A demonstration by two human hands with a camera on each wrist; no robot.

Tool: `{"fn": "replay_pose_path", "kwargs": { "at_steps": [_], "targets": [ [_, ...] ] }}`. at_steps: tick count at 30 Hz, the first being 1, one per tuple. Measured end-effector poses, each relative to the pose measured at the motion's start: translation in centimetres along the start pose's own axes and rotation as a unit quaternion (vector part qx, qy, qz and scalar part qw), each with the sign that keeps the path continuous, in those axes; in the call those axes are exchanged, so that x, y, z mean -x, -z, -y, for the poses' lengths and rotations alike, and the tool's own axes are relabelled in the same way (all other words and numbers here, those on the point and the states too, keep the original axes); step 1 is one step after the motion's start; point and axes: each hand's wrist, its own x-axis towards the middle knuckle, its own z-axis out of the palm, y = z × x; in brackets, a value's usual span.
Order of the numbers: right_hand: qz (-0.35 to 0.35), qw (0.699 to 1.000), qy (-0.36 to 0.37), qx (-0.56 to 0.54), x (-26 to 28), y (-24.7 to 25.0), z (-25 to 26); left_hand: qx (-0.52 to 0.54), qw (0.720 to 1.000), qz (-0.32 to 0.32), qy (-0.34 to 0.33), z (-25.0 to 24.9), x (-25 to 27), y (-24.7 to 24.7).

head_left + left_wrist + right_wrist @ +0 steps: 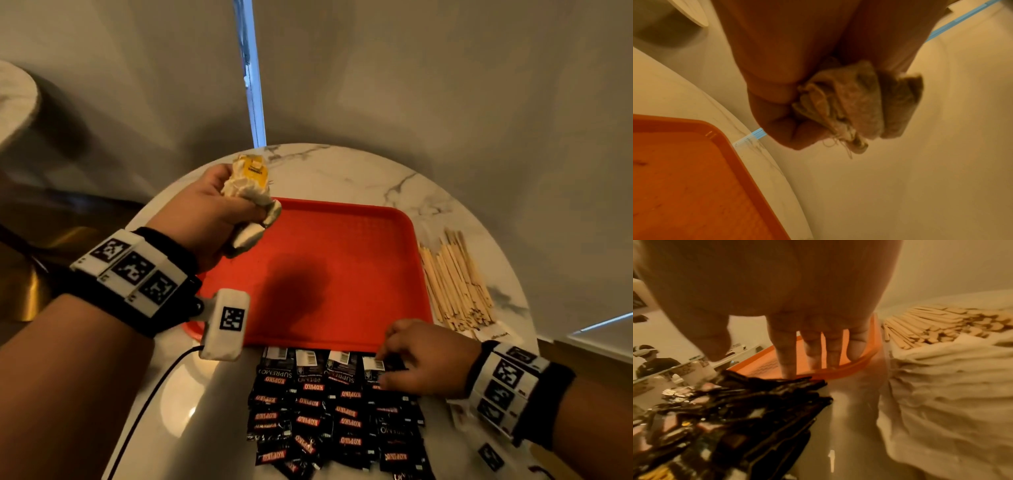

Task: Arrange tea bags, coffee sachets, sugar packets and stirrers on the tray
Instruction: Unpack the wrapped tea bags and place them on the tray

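My left hand [205,212] grips a crumpled bunch of tea bags [248,192] with a yellow tag, held in the air over the far left corner of the red tray [342,267]. In the left wrist view the fingers are curled round the tea bags [849,105], above the tray's rim [719,138]. Black Kopiko coffee sachets [325,411] lie in overlapping rows in front of the tray. My right hand [428,359] rests on their far right end, fingers nearly straight, the index fingertip touching a sachet [777,382]. Nothing lies on the tray.
Wooden stirrers [455,284] lie in a pile right of the tray on the round marble table [359,171]. A heap of white packets [951,394] sits near my right wrist. A black cable [147,404] runs over the table's left side.
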Motion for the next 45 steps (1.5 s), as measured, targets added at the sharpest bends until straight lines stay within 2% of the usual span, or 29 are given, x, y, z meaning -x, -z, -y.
{"fn": "replay_pose_path", "kwargs": {
  "at_steps": [3,7,12,16,18,21,26,30,35,40,45],
  "targets": [
    [0.036,0.998,-0.003,0.047,0.4,0.5,1.2,0.01,1.0,-0.001,0.002,0.2,-0.1,-0.1],
    [0.023,0.998,-0.026,0.049,0.1,0.1,2.2,0.037,0.999,0.022,-0.007,0.8,-0.1,-0.6],
    [0.002,0.999,-0.039,-0.014,0.1,0.1,1.8,0.048,0.998,-0.013,-0.047,1.3,-0.8,-0.4],
    [-0.014,0.999,-0.032,-0.01,-0.2,-0.5,1.3,0.056,0.993,0.006,-0.106,1.9,-1.0,-0.6],
    [-0.028,0.999,-0.02,0.009,0.0,-1.6,1.7,0.048,0.988,0.007,-0.145,2.5,0.1,-0.7],
    [-0.007,0.999,-0.035,0.004,0.4,-0.4,1.4,0.043,0.987,0.015,-0.155,1.9,0.9,-1.1],
    [-0.058,0.998,-0.025,-0.004,1.8,-1.9,1.5,0.023,0.977,0.022,-0.21,5.1,6.0,-0.3],
    [-0.126,0.989,-0.077,0.02,2.3,-2.8,2.7,0.033,0.984,-0.009,-0.174,7.2,9.5,0.3],
    [-0.102,0.987,-0.088,0.088,2.4,-3.3,4.1,0.026,0.978,-0.023,-0.204,6.5,10.3,1.0],
    [-0.078,0.993,-0.075,0.043,1.5,-2.7,2.9,0.083,0.975,0.007,-0.208,6.3,7.4,-0.1],
    [-0.053,0.996,-0.064,0.035,1.3,-2.0,2.4,0.065,0.98,0.01,-0.188,7.5,3.6,-1.0]
  ]
}}
